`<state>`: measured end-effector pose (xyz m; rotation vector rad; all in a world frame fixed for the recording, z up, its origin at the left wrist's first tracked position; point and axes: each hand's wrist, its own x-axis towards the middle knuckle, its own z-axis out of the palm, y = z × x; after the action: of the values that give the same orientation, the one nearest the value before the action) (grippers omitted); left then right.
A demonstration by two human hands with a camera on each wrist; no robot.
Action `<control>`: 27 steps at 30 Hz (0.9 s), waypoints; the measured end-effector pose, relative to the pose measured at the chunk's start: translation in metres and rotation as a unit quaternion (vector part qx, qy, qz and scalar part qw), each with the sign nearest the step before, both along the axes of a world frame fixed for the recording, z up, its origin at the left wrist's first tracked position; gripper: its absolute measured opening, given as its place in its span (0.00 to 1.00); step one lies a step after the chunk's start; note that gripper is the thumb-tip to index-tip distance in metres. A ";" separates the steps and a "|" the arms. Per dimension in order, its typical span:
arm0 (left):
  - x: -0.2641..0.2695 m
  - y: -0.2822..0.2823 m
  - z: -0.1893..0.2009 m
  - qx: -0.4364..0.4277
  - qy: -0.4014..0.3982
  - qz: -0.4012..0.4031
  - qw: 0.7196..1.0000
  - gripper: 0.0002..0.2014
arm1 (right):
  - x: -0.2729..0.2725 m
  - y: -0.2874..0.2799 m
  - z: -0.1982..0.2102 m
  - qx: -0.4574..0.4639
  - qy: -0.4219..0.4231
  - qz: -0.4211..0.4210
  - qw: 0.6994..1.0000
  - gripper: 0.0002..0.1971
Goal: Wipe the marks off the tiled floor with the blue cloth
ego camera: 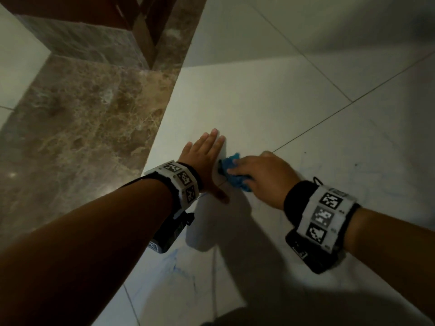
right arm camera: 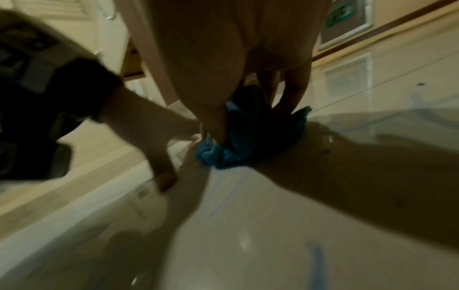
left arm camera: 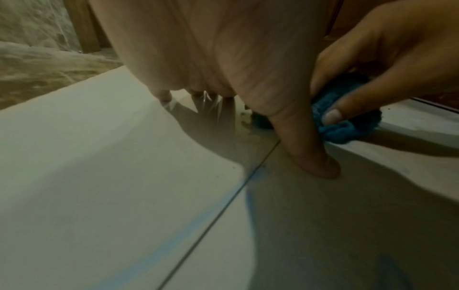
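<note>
The right hand (ego camera: 263,177) is pinching the bunched blue cloth (ego camera: 231,171) against the tiled floor (ego camera: 270,109) mid-frame, scrubbing; the left hand (ego camera: 204,161) is bracing, fingers straight together; blue marks (ego camera: 175,267) lower left seemingly need wiping next.

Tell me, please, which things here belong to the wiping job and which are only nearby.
Belong to the job:
- blue cloth, gripped by the right hand
- left hand, flat on the tiled floor
- blue marks

Only nearby:
- brown marble strip
- wooden door frame
</note>
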<state>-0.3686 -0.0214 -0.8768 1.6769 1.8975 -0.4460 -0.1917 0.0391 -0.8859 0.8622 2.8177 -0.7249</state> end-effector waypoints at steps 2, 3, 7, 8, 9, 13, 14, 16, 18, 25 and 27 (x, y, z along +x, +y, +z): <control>0.000 0.000 0.000 0.002 0.000 -0.002 1.000 0.72 | 0.000 0.009 0.003 -0.008 0.013 -0.011 1.000 0.21; -0.001 -0.001 -0.001 0.005 -0.002 0.000 1.000 0.72 | 0.001 0.022 0.005 -0.019 0.037 -0.043 0.998 0.20; -0.004 -0.002 -0.004 0.015 -0.008 0.002 1.000 0.72 | 0.019 0.070 0.006 0.022 0.010 -0.172 0.985 0.19; -0.004 -0.002 -0.005 0.018 -0.008 0.002 1.000 0.73 | 0.020 0.069 0.005 0.033 0.000 -0.181 0.983 0.19; -0.004 -0.002 -0.006 0.020 -0.008 0.002 1.000 0.73 | 0.018 0.062 0.005 0.033 0.006 -0.179 0.983 0.19; -0.003 -0.001 -0.007 0.016 -0.004 0.005 1.000 0.73 | 0.008 0.003 0.003 0.013 -0.002 -0.004 1.000 0.21; -0.003 -0.001 -0.007 0.014 -0.003 0.005 1.000 0.72 | 0.008 -0.005 0.002 0.009 -0.019 0.039 0.999 0.22; -0.002 -0.001 -0.005 0.014 0.000 0.002 1.000 0.72 | 0.010 0.007 0.001 -0.007 0.000 0.025 1.000 0.21; -0.003 -0.001 -0.005 0.019 -0.001 0.000 1.000 0.72 | 0.014 0.037 -0.001 -0.036 0.048 -0.087 0.994 0.19; -0.003 0.000 -0.006 0.018 0.001 0.000 1.000 0.73 | 0.013 0.020 0.006 -0.004 0.018 -0.051 0.999 0.19; -0.003 0.000 -0.006 0.014 0.003 0.002 1.000 0.73 | 0.011 -0.001 0.001 0.010 -0.024 0.028 0.999 0.20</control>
<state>-0.3717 -0.0213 -0.8824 1.6914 1.9196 -0.4252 -0.1803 0.0378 -0.8853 0.7881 2.7984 -0.6607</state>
